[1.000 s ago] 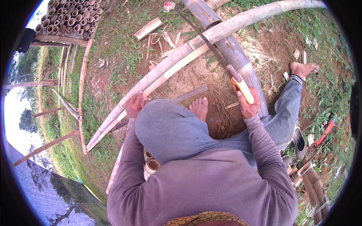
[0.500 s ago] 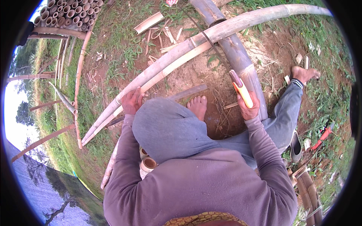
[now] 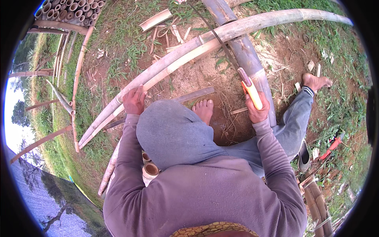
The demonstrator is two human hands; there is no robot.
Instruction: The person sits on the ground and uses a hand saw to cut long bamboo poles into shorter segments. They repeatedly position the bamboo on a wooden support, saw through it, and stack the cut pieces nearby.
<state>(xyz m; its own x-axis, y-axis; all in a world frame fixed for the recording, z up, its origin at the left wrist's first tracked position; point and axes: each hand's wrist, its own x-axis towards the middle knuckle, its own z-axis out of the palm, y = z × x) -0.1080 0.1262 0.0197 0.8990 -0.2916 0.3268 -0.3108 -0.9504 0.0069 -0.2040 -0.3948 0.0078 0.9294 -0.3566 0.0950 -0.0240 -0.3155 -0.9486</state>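
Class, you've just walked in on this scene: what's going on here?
A person's right hand grips a saw by its yellow-orange handle. The blade lies across a long pale bamboo pole, which crosses over a thicker, darker bamboo pole. The left hand is at the pale bamboo, toward its left end. At the blade, the pale pole runs on unbroken; cut depth can't be seen.

Here's the saw, long dark blade slanting right across the bamboo pole, yellow-and-orange handle angled back toward the person! And the pole: long, greyish, ringed with nodes, crossing a thicker dark bamboo, a paler strip alongside.
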